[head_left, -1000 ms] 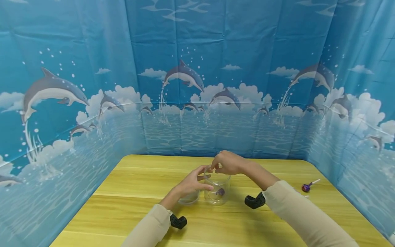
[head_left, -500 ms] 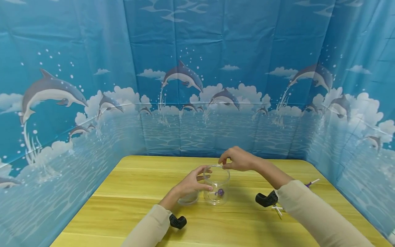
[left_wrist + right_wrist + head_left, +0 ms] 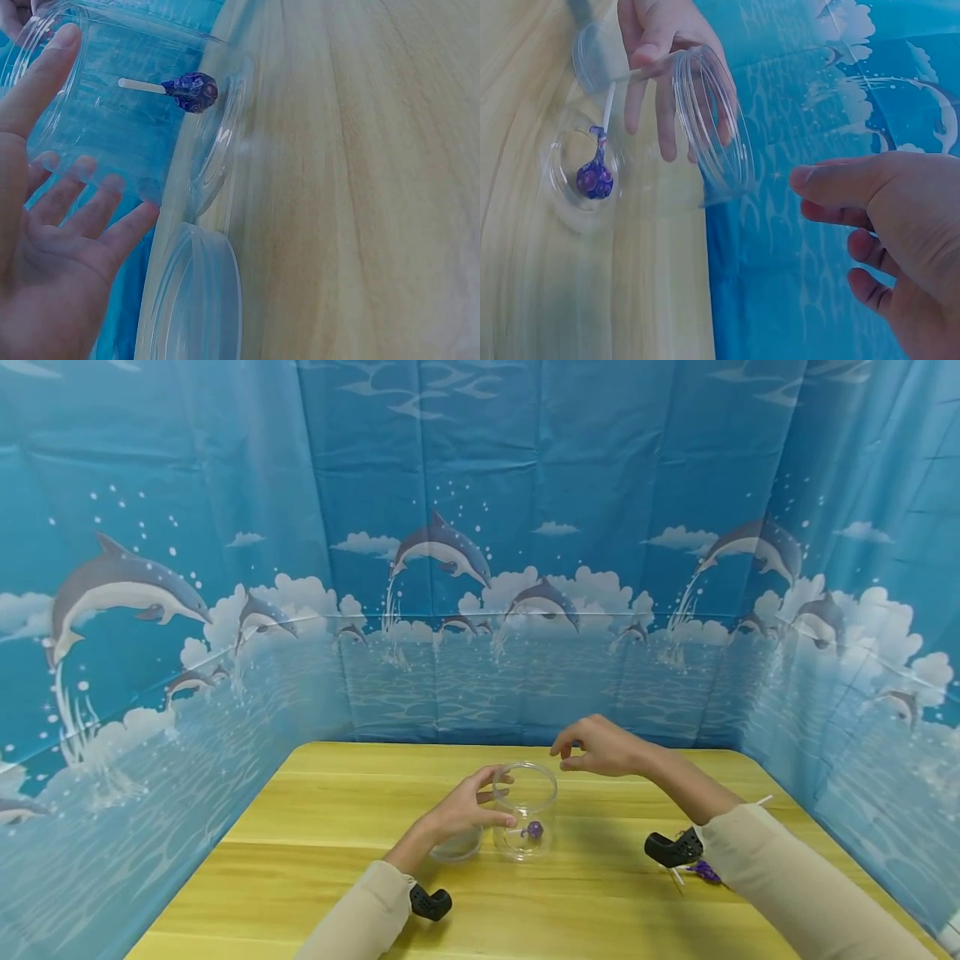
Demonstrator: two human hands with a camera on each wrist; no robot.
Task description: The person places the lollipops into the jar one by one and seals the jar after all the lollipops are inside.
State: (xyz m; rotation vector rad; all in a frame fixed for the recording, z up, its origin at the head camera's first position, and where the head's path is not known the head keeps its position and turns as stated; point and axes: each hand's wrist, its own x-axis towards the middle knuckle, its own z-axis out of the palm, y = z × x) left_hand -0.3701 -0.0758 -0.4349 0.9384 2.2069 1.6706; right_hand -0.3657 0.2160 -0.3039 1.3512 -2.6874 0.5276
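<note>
A clear plastic jar (image 3: 543, 797) stands upright and uncovered on the table. At its bottom lies one purple-wrapped lollipop (image 3: 193, 92) with a white stick. My left hand (image 3: 467, 807) holds the jar from the left, thumb on the near side and fingers round the back. Just beyond the jar's right rim, my right hand (image 3: 603, 750) hovers with loosely bent fingers and nothing between them. Left of the jar lies a round translucent lid (image 3: 199, 300), partly hidden by my left hand in the head view.
More lollipops lie at the right, partly hidden by my right forearm: a purple wrapper (image 3: 705, 871) and white sticks (image 3: 677, 876) show. The yellow wood-grain table (image 3: 315, 827) ends at a blue dolphin-print curtain (image 3: 450, 685) behind and at both sides.
My right hand has drawn back from over the jar's mouth to the right. The left hand has stayed on the jar, and the lollipop still lies inside.
</note>
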